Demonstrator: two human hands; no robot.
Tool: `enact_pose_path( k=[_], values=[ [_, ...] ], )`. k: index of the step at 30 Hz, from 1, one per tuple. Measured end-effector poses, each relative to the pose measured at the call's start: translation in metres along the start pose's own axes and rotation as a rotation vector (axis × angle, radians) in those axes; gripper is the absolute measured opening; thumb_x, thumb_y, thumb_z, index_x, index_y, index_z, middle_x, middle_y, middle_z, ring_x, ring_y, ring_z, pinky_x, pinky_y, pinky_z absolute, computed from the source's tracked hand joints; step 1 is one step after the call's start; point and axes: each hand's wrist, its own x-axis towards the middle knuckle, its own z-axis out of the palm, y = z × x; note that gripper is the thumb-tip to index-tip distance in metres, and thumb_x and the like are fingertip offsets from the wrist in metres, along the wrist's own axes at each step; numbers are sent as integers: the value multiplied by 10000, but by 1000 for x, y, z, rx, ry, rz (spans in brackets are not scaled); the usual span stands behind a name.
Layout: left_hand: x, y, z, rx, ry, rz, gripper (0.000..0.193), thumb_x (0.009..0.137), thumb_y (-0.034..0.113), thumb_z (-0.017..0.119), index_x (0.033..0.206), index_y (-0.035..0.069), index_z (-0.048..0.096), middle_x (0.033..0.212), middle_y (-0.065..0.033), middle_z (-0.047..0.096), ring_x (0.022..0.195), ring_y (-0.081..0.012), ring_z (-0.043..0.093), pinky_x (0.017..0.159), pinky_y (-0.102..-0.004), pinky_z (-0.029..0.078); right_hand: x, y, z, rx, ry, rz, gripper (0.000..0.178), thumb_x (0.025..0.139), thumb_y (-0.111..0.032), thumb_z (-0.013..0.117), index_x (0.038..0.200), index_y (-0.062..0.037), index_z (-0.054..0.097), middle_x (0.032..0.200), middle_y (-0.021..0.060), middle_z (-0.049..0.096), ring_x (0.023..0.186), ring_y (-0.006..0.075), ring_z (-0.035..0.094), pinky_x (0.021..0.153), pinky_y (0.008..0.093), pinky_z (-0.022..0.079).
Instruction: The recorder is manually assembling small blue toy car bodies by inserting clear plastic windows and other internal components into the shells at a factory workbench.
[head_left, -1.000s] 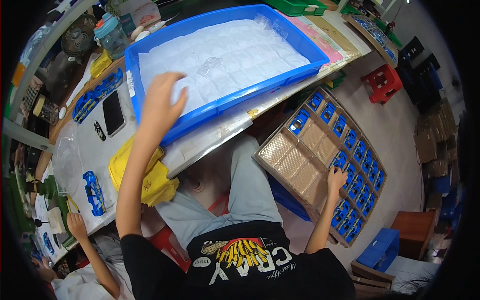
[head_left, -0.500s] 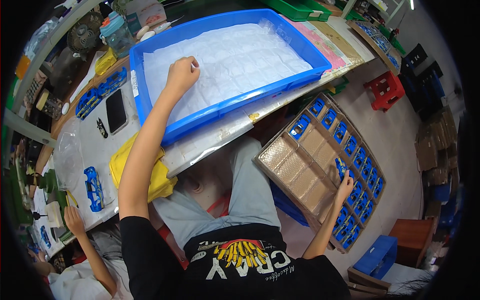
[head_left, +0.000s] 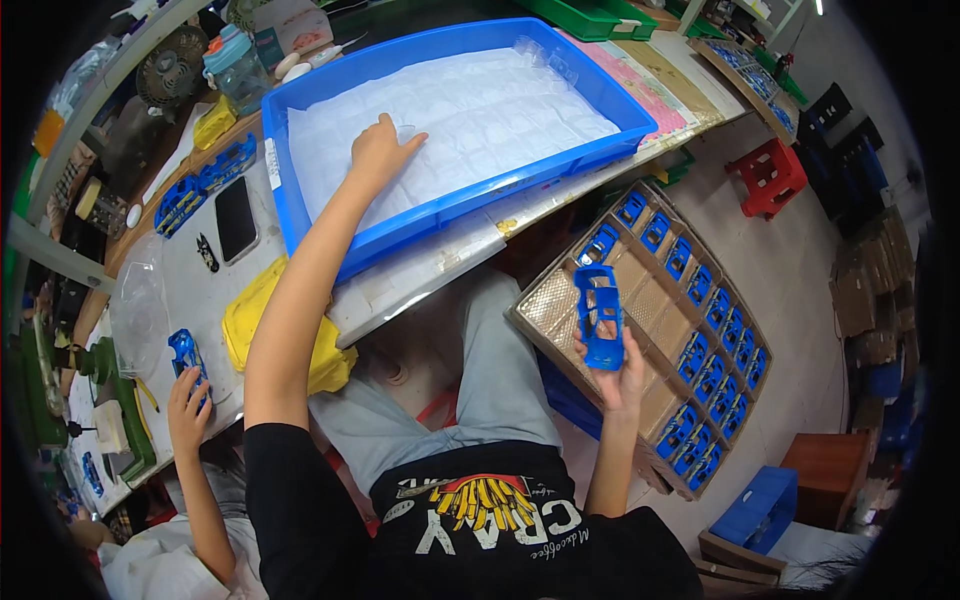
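Observation:
My left hand (head_left: 380, 158) is over the white sheet lining (head_left: 480, 115) of a large blue tray (head_left: 450, 215), fingers and thumb spread. A small pale glint shows between them; whether it is a fold or clear film I cannot tell. My right hand (head_left: 622, 375) grips a blue toy car shell (head_left: 598, 300) by its lower end, the shell standing roughly upright. Behind and below it lies a brown compartment tray (head_left: 575, 355), with many similar blue car shells (head_left: 710, 375) in its right and far rows and bare compartments at its near left.
Yellow cloth (head_left: 315, 350) hangs at the table edge. A phone (head_left: 236, 220), small snips (head_left: 207, 253) and blue shells (head_left: 205, 180) lie at the left. A co-worker's hand (head_left: 190, 410) touches another shell. A red stool (head_left: 768, 178) stands on the floor at right.
My right hand has lifted a car shell out of the compartment tray and brought it left, toward me. My left hand has shifted slightly right and spread its fingers. The co-worker's hand has reached a shell.

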Motion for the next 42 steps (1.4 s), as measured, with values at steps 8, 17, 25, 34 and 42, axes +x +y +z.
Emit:
enact_pose_path(
  k=[8,17,25,34,42],
  values=[
    [-12,19,-46,-38,155,241,168,725,179,558,724,19,506,643,-146,564,622,-301,556,598,-371,420,-16,31,46,37,-354,150,580,830,-406,405,1212,23,325,1034,255,473,886,324,524,772,416,438],
    [-197,119,-90,-405,413,1166,94,701,72,561,795,72,546,780,-84,591,737,-221,600,639,-269,486,-7,40,48,45,-464,161,524,861,-338,353,1248,6,269,1141,241,432,1004,346,488,869,445,394],
    [-230,107,-67,-663,351,943,129,694,62,574,808,31,521,851,-120,582,846,-249,586,703,-305,498,-2,52,61,-99,-361,-147,731,705,-250,644,1259,-1,237,1169,211,414,1024,298,488,871,371,404],
    [-240,108,-59,-879,334,592,170,666,-8,541,786,44,432,853,-101,566,812,-284,593,651,-327,512,0,51,71,-72,-614,-280,645,774,-408,538,1243,-141,184,1291,238,240,1129,372,363,897,492,341],
    [-248,126,-48,-851,245,660,185,641,46,568,804,19,486,856,-122,558,812,-291,591,610,-318,511,-4,64,69,-81,-304,-144,547,796,-449,449,1231,-199,233,1291,241,251,1154,458,291,947,493,306]
  ],
)
